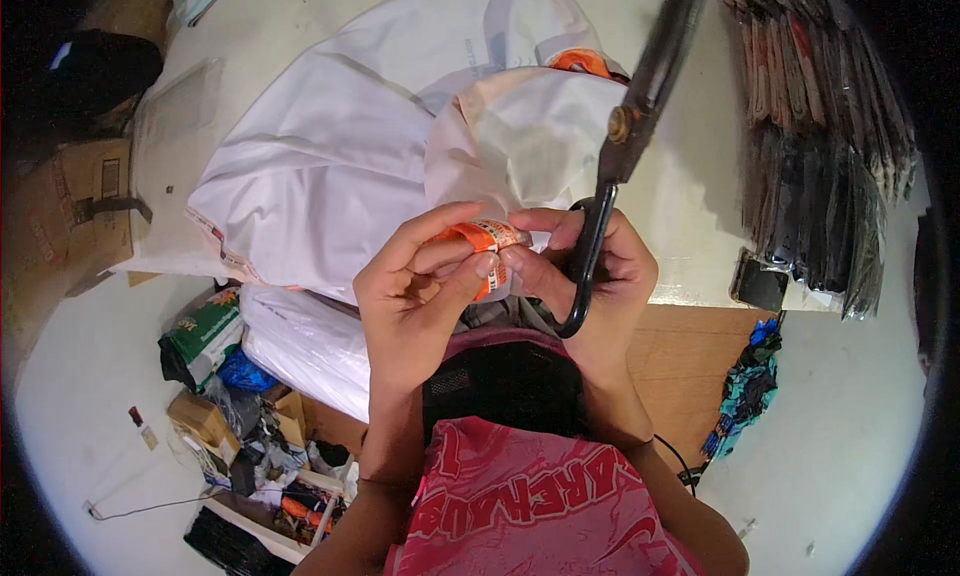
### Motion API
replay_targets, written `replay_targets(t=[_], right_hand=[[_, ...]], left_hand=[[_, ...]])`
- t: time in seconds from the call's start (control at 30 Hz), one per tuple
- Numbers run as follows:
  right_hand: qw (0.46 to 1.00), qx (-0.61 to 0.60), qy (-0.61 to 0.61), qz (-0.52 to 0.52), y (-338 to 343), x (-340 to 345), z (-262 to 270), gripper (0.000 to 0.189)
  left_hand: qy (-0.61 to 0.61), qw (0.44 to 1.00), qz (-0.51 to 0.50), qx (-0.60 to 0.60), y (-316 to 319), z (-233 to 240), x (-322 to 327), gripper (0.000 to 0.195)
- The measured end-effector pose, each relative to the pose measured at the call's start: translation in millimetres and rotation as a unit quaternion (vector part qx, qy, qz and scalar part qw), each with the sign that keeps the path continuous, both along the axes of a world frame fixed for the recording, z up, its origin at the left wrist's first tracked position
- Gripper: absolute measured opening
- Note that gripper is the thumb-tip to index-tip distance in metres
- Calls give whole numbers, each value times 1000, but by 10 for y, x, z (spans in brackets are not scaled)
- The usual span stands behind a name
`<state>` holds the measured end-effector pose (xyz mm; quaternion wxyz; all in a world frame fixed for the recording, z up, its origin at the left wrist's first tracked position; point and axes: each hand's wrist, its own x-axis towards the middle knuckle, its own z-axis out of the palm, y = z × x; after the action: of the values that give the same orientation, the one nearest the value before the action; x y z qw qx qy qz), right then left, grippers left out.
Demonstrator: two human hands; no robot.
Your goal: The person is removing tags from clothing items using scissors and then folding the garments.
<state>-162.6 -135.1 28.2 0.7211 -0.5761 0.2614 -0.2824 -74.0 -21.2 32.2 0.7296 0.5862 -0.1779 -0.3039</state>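
Note:
Between both hands is a folded orange edge (486,235) with printed lettering, part of a large white fabric piece (322,163) spread over the table. My left hand (409,298) pinches this edge between thumb and fingers. From the other side, the thumb and forefinger of my right hand (619,276) pinch it too. A pair of scissors (646,96) with black handles hangs on my right hand, blades pointing away from me and looking closed. Another orange part (581,62) of the fabric shows farther back.
Stacks of folded goods in clear plastic (802,126) line the table's right side, with a dark flat object (759,280) near the corner. Down on the left are a green bag (201,332), white plastic-wrapped material (307,343) and a scrap-filled box (300,512). A cardboard box (97,201) stands farther left.

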Motion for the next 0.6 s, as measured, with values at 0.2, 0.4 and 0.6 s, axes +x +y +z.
replay_targets(t=[0.2, 0.4, 0.6], right_hand=[[999, -7, 21, -32, -34, -108, 3, 20], [997, 57, 33, -44, -85, -155, -18, 23], [993, 87, 14, -83, -200, -259, -22, 28]], left_hand=[[19, 999, -16, 39, -89, 84, -79, 33], [-36, 995, -35, 89, -54, 60, -151, 32], [-14, 995, -7, 96, -47, 35, -156, 35]])
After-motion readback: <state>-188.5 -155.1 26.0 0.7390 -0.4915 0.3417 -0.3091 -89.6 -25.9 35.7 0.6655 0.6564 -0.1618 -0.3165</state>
